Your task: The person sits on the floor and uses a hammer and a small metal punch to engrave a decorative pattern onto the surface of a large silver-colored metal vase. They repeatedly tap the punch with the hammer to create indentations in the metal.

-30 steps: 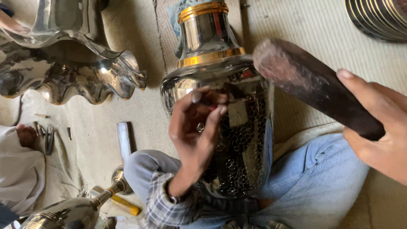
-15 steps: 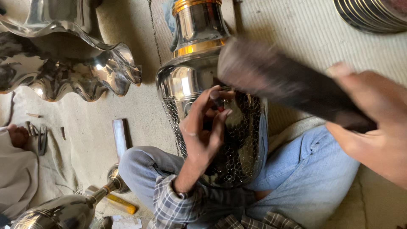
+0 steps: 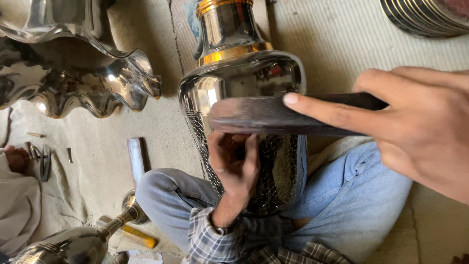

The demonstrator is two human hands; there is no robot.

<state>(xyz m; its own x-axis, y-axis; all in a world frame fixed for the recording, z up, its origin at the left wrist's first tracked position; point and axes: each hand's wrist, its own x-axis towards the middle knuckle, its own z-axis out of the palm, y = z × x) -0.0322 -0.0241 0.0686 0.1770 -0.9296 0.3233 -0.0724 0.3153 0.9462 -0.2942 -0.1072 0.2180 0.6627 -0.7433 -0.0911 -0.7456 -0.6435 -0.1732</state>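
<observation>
Metal: a large polished silver-coloured metal vase with brass bands at its neck (image 3: 242, 93) lies across the person's lap, neck pointing away from the body, its lower body covered in a dense hammered mesh pattern.
Left hand: the left hand (image 3: 234, 164) rests on the patterned belly of the vase, fingers curled in and pinched together. Something small may sit between the fingertips, but it is too shadowed to tell.
Right hand: the right hand (image 3: 410, 129) is closed round the handle of a dark, worn wooden mallet (image 3: 273, 116), forefinger stretched along the shaft.
Mallet position: it lies crosswise over the shoulder of the vase, just above the left hand; the head end is blurred. Whether it touches the metal cannot be told.
Thing relative to grip: the vase sits under both hands, left hand on its surface, mallet across it, right hand out past its right side.
Legs: blue jeans (image 3: 351, 195) cradle the vase; a checked shirt cuff (image 3: 210, 239) shows at the left wrist.
Ground: a beige woven mat (image 3: 332, 39).
Nearby, far left: a wavy-rimmed shiny metal bowl (image 3: 73, 73).
Nearby, low left: a second silver vessel with a narrow neck (image 3: 73, 244), a yellow-handled tool (image 3: 137, 235) beside it, and a flat metal bar (image 3: 136, 159).
Top right corner: a stack of round ridged metal plates (image 3: 425, 17).
</observation>
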